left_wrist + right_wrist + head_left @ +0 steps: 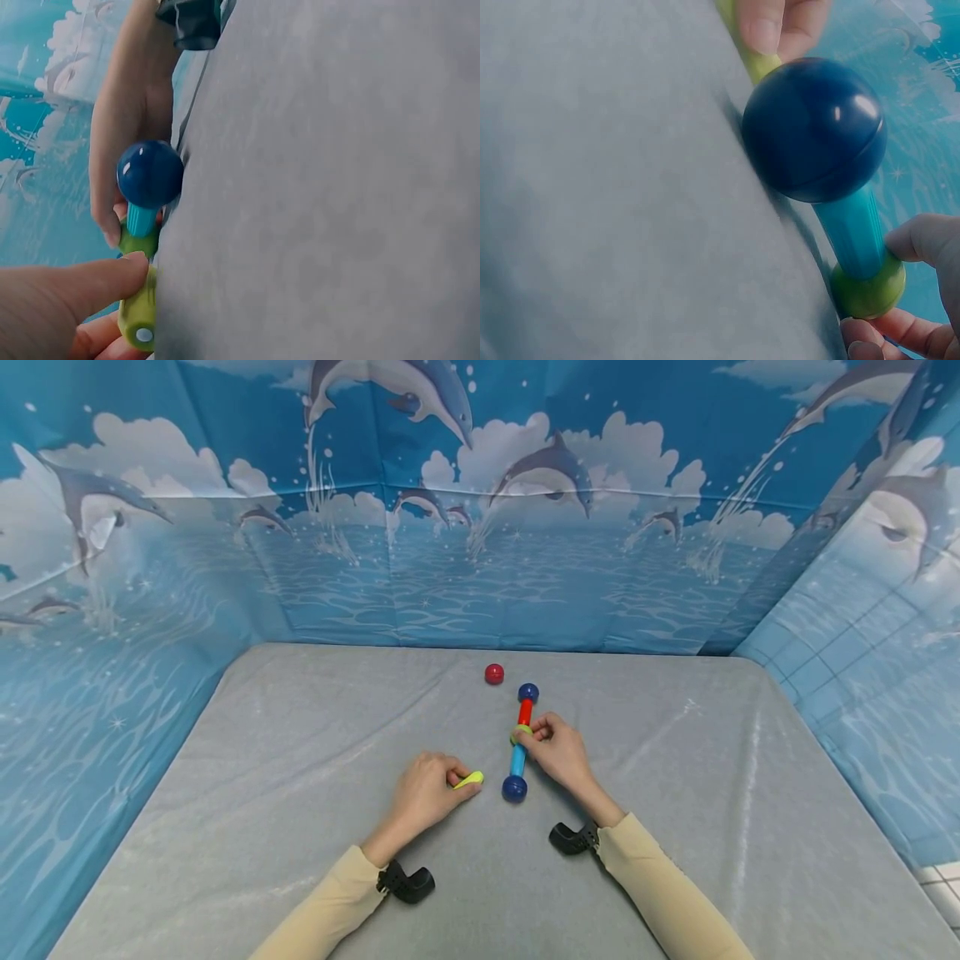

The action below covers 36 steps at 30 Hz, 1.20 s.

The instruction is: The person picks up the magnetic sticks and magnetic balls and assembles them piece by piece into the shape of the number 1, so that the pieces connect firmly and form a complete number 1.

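My right hand [561, 753] pinches a green ball [870, 289] between thumb and fingers, low over the grey cloth. From that ball a light-blue rod [517, 761] runs toward me to a dark blue ball [513, 789]. On its far side a red rod [525, 712] leads to a second dark blue ball [528, 693], so the pieces form one nearly straight chain. To the left of it, my left hand [426, 789] holds a yellow-green rod [471, 779] by thumb and fingers. The rod's free end points at the chain, and its round tip shows a pale dot [145, 334].
A red ball [494, 674] lies on the grey cloth-covered table [337, 710], left of the chain's far end. Blue curtains [495, 577] printed with dolphins stand behind the table and along both sides. Each wrist wears a black camera [408, 883].
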Each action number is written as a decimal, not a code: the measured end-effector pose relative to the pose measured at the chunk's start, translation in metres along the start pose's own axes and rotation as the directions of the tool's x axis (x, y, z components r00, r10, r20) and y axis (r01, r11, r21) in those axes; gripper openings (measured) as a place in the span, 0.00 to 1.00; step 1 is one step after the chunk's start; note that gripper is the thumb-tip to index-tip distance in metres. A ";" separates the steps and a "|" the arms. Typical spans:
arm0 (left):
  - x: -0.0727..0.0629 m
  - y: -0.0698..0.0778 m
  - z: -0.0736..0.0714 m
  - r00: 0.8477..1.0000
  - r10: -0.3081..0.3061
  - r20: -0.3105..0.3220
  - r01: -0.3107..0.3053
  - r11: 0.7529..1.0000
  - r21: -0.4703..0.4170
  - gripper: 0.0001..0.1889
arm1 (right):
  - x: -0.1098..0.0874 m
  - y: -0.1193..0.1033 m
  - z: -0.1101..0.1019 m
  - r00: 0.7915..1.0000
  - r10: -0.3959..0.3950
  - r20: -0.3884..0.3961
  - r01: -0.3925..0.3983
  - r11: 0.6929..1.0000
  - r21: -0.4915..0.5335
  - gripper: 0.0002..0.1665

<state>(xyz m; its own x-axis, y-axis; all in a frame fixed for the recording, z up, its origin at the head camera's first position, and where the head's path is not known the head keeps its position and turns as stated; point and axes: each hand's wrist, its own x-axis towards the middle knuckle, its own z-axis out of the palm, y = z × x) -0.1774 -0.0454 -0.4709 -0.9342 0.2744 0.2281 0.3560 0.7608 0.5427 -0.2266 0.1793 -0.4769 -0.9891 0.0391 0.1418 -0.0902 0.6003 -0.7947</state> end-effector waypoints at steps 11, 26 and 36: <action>-0.005 0.010 0.004 1.000 0.023 0.018 -0.023 0.999 0.026 0.10 | -0.001 -0.002 -0.001 1.000 0.005 0.005 -0.005 1.000 0.006 0.16; -0.013 0.021 0.008 0.994 0.104 -0.018 -0.100 0.983 0.153 0.11 | -0.001 -0.001 0.000 1.000 0.000 -0.002 0.000 1.000 0.000 0.16; -0.018 0.029 0.009 0.995 0.101 0.009 -0.101 0.983 0.155 0.11 | -0.001 0.000 0.000 1.000 -0.018 -0.008 0.018 1.000 0.001 0.15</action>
<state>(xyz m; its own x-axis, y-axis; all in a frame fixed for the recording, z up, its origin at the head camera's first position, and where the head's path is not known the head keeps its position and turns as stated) -0.1504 -0.0232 -0.4666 -0.8935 0.3554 0.2745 0.4407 0.8111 0.3846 -0.2258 0.1793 -0.4767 -0.9864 0.0346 0.1606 -0.1079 0.6003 -0.7925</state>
